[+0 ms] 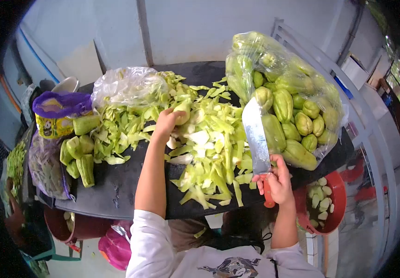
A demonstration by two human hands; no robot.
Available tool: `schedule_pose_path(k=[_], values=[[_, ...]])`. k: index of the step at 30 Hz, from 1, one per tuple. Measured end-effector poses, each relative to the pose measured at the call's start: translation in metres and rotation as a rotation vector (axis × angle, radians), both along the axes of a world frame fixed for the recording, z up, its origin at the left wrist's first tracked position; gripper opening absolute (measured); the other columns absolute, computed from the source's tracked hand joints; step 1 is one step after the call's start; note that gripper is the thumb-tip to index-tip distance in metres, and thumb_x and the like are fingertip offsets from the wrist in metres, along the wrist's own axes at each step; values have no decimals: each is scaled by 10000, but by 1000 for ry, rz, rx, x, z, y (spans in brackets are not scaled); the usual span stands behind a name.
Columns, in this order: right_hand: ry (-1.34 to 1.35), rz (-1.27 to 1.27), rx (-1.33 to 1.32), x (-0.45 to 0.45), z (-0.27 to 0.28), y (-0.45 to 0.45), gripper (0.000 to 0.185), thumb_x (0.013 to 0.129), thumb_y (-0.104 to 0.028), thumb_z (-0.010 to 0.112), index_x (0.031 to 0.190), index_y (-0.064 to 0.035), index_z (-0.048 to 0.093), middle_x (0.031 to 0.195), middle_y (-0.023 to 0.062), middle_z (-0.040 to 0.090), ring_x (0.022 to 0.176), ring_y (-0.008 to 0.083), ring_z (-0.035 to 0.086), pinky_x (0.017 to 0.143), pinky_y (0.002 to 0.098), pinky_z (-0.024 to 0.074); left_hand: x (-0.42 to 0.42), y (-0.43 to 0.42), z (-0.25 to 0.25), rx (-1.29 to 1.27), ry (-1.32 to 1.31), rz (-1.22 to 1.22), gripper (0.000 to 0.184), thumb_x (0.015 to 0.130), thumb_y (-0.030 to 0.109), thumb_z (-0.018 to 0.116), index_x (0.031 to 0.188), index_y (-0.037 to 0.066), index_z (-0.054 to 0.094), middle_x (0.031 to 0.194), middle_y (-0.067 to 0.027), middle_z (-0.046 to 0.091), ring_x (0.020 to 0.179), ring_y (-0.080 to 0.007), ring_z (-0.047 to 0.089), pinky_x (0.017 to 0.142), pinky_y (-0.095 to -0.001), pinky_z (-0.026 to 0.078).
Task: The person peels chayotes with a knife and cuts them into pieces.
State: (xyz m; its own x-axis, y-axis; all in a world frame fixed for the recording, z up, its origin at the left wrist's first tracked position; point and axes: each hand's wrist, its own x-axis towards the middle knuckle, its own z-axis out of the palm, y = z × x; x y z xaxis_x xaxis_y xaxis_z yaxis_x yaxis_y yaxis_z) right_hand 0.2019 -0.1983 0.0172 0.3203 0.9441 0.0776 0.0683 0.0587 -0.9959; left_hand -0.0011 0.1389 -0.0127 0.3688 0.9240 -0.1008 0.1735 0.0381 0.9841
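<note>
My left hand is closed round a pale green chayote above the heap of peelings. A knife with a wide metal blade points up and away from me, its orange-red handle held in my right hand. Just beyond the blade, whole green chayotes fill a clear plastic bag. Cut green peelings lie under and around my left hand, and some pale pieces sit beneath it.
Several green chayotes lie at the left of the black table, beside a purple mesh bag. A crumpled clear bag rests at the back. Red buckets with pale pieces stand below the table edge; a metal rail runs along the right.
</note>
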Motion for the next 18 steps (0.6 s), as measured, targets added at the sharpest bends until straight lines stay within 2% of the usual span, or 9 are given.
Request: schedule_pose_path(k=[2, 4, 5, 6, 9, 14, 16, 17, 18], values=[[39, 1, 8, -6, -2, 8, 345, 907, 48, 356, 1242, -33, 327, 841, 166, 652, 576, 126, 559, 512, 267, 497, -7, 11, -11, -137, -139, -16, 490, 803, 244, 622, 1214, -21, 592, 1037, -176, 627, 798, -258, 597, 687, -345, 491], [50, 25, 26, -9, -7, 14, 351, 899, 51, 357, 1239, -32, 329, 842, 165, 653, 581, 127, 563, 513, 267, 498, -10, 10, -7, -482, -342, 66, 465, 848, 270, 598, 1232, 11, 558, 1045, -157, 585, 788, -243, 566, 682, -342, 476], [59, 34, 44, -11, -9, 16, 357, 891, 55, 359, 1237, -32, 331, 844, 164, 655, 586, 127, 566, 515, 266, 499, -16, 6, 1, -568, -451, -69, 455, 891, 329, 562, 1249, 52, 525, 1057, -127, 574, 824, -231, 551, 713, -363, 468], [61, 44, 42, -12, -10, 18, 357, 891, 55, 359, 1237, -32, 331, 844, 164, 655, 586, 127, 566, 515, 266, 499, -17, -1, 8, -568, -452, -58, 455, 891, 329, 562, 1249, 52, 525, 1057, -127, 574, 824, -231, 551, 713, -363, 468], [60, 36, 29, -14, -12, 24, 373, 880, 55, 367, 1240, -29, 324, 839, 157, 654, 585, 124, 564, 512, 265, 496, -17, -17, 19, -505, -849, -227, 459, 932, 412, 512, 1286, 121, 521, 1138, -103, 615, 975, -215, 568, 794, -390, 443], [115, 22, 10, -15, -3, 31, 320, 881, 42, 413, 1197, -6, 406, 836, 126, 641, 567, 103, 545, 513, 252, 489, 9, -55, 32, -537, -839, -140, 487, 966, 458, 488, 1299, 103, 481, 1145, -128, 594, 1018, -236, 578, 787, -408, 464], [71, 2, -39, -20, 6, 34, 280, 887, 11, 470, 1166, 4, 442, 835, 114, 639, 577, 104, 556, 523, 249, 491, 21, -66, 35, -558, -933, 40, 481, 961, 437, 502, 1278, 77, 478, 1169, -150, 580, 1034, -265, 578, 843, -470, 472], [26, -14, -90, -24, 9, 36, 248, 893, -20, 528, 1134, 13, 478, 834, 101, 637, 587, 105, 567, 533, 245, 493, 24, -68, 35, -581, -996, 16, 473, 956, 413, 517, 1262, 55, 477, 1215, -158, 571, 1087, -299, 565, 970, -537, 414], [29, -23, -89, -27, 10, 39, 248, 893, -20, 528, 1134, 13, 478, 834, 101, 637, 587, 105, 567, 533, 245, 493, 25, -71, 34, -585, -991, 9, 473, 956, 413, 517, 1262, 55, 477, 1215, -158, 571, 1087, -299, 565, 970, -537, 414]])
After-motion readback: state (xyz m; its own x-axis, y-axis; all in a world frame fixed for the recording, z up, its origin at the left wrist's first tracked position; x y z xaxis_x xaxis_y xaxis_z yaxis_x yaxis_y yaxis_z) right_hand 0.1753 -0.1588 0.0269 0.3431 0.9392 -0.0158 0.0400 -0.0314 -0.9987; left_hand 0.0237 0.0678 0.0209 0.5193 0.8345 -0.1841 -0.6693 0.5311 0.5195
